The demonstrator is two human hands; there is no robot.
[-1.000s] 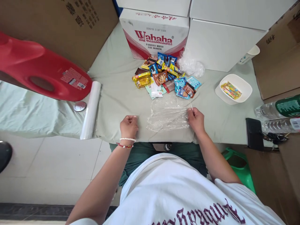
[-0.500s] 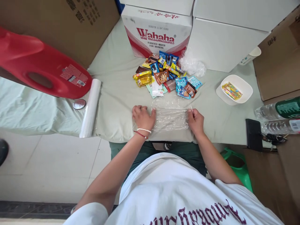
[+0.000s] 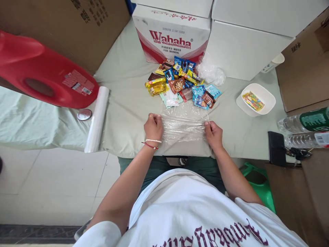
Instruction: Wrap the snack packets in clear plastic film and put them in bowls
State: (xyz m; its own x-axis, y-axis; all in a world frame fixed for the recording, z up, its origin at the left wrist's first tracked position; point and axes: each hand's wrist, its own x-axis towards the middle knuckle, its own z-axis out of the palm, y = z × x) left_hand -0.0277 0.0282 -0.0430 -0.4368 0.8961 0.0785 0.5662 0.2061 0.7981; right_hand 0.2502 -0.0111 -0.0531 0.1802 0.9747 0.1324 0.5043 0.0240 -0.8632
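Note:
A clear plastic bag (image 3: 183, 125) lies crumpled on the green-covered table (image 3: 128, 103) just in front of me. My left hand (image 3: 153, 126), with bead and red-string bracelets at the wrist, is closed on the bag's left edge. The bag's right edge is pinched by my right hand (image 3: 212, 133). Beyond the bag lies a pile of small snack packets (image 3: 180, 84).
A roll of clear bags (image 3: 96, 118) and a round metal lid (image 3: 84, 114) lie at the left by a red jug (image 3: 43, 73). A Wahaha carton (image 3: 173, 34), white boxes, a white bowl (image 3: 264, 96) holding a packet, bottles (image 3: 305, 121) and a black phone (image 3: 276, 145) surround the table.
My left hand moved right from the bare cloth to the bag and closed on its left edge. The bag is now stretched between both hands. My right hand barely moved.

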